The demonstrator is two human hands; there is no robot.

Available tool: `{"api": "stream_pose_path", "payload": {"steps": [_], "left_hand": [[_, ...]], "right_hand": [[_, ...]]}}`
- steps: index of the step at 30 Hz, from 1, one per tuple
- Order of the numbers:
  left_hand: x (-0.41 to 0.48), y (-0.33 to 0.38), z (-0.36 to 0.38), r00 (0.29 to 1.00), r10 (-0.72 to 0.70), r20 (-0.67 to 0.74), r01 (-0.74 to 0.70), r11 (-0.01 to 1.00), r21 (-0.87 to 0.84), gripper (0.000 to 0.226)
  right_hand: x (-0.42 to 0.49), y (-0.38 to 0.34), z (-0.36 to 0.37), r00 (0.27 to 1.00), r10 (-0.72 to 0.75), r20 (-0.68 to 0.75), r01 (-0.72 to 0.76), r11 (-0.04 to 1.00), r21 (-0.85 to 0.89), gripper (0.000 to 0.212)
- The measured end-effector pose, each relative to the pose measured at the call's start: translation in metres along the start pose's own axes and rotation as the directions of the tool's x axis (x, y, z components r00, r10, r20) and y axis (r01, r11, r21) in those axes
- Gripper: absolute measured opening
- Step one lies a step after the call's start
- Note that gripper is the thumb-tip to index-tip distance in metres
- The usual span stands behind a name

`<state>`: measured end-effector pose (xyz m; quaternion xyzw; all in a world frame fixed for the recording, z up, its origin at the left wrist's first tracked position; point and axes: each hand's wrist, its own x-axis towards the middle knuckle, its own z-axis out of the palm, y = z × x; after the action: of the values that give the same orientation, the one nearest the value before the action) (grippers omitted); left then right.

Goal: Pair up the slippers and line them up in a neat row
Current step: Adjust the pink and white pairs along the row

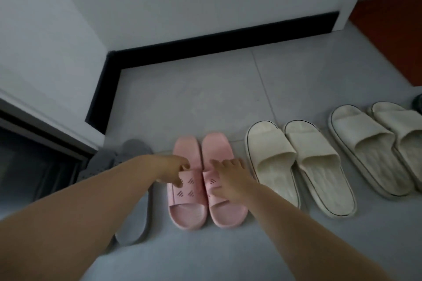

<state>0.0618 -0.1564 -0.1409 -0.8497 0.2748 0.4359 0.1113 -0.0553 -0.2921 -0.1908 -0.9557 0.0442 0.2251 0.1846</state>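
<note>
While fingers (pixel 182 167) touch, pink slippers (pixel 187 203) beneath

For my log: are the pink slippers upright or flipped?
Upright: both pink slippers show straps and footbeds facing up, side by side.

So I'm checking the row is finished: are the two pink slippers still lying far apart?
No: the pink slippers lie side by side, touching, with the left hand and right hand on their straps.

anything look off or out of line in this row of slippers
The grey slippers at the left end stand out: one lies partly under the left arm, the other is bunched behind it by the doorway, not side by side. The pink pair and both cream pairs sit neatly.
</note>
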Motion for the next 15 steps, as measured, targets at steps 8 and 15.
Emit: {"api": "stream_pose_path", "payload": {"steps": [8,15], "left_hand": [[-0.005,-0.051,0.015,0.957,0.110,-0.269,-0.184,0.945,-0.269,0.053],[-0.024,-0.069,-0.013,0.819,0.007,-0.574,-0.240,0.913,-0.331,0.081]], "right_hand": [[0.021,-0.045,-0.014,0.997,0.023,0.073,-0.022,1.000,-0.016,0.045],[0.028,-0.065,-0.038,0.952,0.273,-0.139,-0.105,0.718,0.688,0.032]]}}
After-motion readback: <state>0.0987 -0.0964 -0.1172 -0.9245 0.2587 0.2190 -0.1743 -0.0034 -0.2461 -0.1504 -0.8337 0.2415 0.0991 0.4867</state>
